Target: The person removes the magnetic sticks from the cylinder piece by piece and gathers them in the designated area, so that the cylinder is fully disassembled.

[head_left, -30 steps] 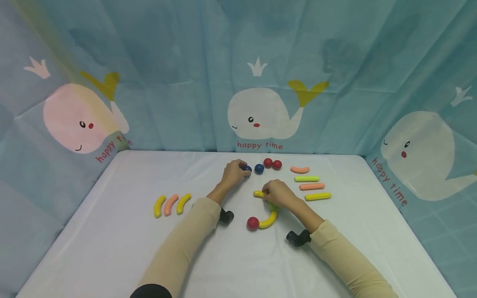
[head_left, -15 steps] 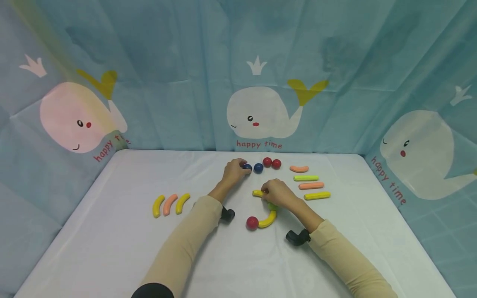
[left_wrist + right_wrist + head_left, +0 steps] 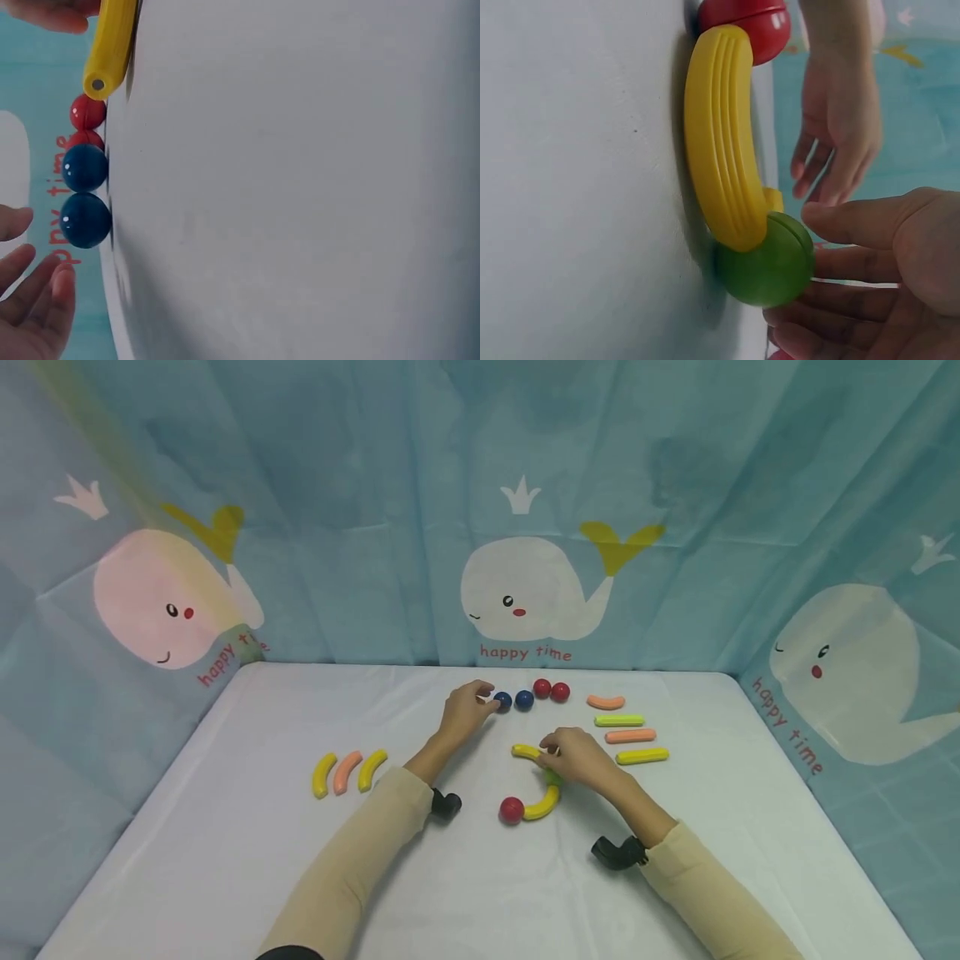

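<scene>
My left hand (image 3: 463, 712) hovers beside the left one of two blue balls (image 3: 502, 701), its thumb and fingers parted; a small gap shows in the left wrist view. My right hand (image 3: 579, 755) is spread around the middle of a toy chain, fingers loose behind the green ball (image 3: 759, 270). That chain runs from a red ball (image 3: 512, 811) through a lower yellow curved rod (image 3: 724, 142) and the green ball to an upper yellow curved rod (image 3: 526, 751). In the head view the right hand partly hides the green ball.
Two red balls (image 3: 551, 691) sit beside the blue ones at the back. On the right, pink and yellow-green rods (image 3: 630, 737) lie in a column. Several curved rods (image 3: 347, 772) lie at the left. A whale-print curtain (image 3: 360, 593) hangs behind the white table (image 3: 210, 852).
My left hand has let go of the blue ball and drawn slightly left. My right hand has released the upper yellow curved rod and shifted right, fingers loosening.
</scene>
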`<state>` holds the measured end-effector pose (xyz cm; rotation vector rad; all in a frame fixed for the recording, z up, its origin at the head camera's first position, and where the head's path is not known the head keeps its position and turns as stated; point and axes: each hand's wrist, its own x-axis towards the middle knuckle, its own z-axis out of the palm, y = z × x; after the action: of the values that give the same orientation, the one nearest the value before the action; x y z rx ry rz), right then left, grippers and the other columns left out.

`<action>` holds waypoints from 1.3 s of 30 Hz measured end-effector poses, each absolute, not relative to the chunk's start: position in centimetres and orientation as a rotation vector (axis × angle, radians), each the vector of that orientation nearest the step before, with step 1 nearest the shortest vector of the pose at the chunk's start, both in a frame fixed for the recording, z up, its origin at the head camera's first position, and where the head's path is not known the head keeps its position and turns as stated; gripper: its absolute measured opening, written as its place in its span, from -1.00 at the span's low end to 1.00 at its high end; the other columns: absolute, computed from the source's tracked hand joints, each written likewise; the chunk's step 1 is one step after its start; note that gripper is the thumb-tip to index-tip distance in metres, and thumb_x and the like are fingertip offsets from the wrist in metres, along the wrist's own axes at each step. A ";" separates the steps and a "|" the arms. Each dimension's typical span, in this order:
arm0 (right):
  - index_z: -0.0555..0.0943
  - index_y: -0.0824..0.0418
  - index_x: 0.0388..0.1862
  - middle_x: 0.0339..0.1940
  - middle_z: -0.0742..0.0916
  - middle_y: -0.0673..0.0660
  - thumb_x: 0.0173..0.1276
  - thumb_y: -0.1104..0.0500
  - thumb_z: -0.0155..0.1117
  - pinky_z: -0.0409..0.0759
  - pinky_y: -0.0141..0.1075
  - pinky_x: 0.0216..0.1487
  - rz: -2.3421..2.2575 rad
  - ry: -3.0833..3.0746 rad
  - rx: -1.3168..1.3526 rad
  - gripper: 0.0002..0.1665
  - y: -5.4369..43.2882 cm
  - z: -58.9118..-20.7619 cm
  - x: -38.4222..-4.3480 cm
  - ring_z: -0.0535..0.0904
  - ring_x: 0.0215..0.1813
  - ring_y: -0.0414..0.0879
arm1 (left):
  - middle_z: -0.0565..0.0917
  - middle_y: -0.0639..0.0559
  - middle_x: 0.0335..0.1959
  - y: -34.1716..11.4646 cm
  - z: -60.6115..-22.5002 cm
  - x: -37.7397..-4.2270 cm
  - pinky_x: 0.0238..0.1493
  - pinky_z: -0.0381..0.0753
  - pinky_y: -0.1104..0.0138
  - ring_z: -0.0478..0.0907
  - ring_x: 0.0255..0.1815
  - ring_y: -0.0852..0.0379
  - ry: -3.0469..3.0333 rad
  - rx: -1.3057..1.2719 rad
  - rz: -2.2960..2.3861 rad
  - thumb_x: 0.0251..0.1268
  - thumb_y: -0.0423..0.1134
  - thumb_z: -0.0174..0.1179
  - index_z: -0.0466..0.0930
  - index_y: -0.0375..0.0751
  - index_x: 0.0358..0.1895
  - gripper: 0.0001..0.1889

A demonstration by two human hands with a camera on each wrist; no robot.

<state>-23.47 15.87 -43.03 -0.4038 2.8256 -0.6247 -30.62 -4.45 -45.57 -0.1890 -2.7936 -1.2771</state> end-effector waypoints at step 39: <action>0.74 0.28 -0.12 -0.25 0.78 0.10 0.10 0.14 0.52 0.67 -0.22 -0.08 -0.633 2.845 -0.359 -0.63 16.7 -43.3 -21.0 0.59 -0.28 -0.16 | 0.75 0.07 -0.03 0.4 -45.1 -26.1 0.21 0.55 0.33 0.63 0.08 0.13 -3.166 -0.935 -0.626 0.26 -0.30 0.27 0.71 -0.10 0.01 -0.74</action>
<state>-20.99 16.69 -43.32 -0.3593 2.8448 -0.6328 -26.08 0.37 -45.10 -0.9354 -3.1665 -0.6260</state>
